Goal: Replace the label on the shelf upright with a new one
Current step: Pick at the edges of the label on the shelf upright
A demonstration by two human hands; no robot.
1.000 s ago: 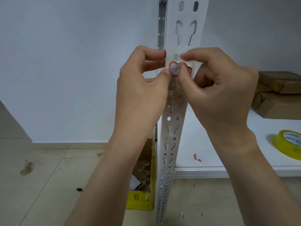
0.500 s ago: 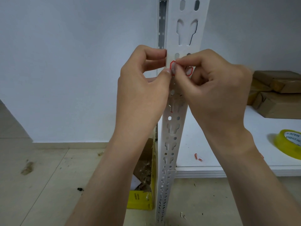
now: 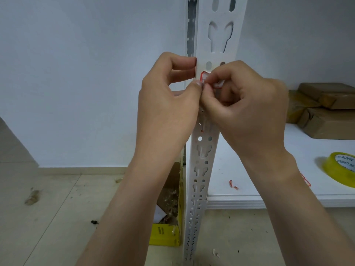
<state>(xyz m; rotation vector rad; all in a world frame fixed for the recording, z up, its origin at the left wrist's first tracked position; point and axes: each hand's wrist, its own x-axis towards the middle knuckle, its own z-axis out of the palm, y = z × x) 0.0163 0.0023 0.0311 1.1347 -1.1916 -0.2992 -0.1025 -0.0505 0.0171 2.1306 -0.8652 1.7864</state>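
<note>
A white perforated shelf upright (image 3: 201,154) runs from top to bottom in the middle of the view. A small white label with a red border (image 3: 205,76) sits on it at chest height, mostly covered by my fingers. My left hand (image 3: 169,104) grips the upright's left edge, thumb tip pressed against the label's left side. My right hand (image 3: 245,104) pinches the label between thumb and forefinger. A red label scrap (image 3: 233,186) lies on the white shelf board (image 3: 249,191).
A yellowish tape roll (image 3: 340,169) lies at the right on the shelf board, and brown paper parcels (image 3: 324,110) are stacked behind it. A yellow open box (image 3: 169,223) stands on the dusty tiled floor left of the upright. Another red-edged sticker (image 3: 306,181) peeks out behind my right wrist.
My right hand's fingers have closed further over the label and shifted slightly down-left, covering more of it. My left hand has stayed on the upright.
</note>
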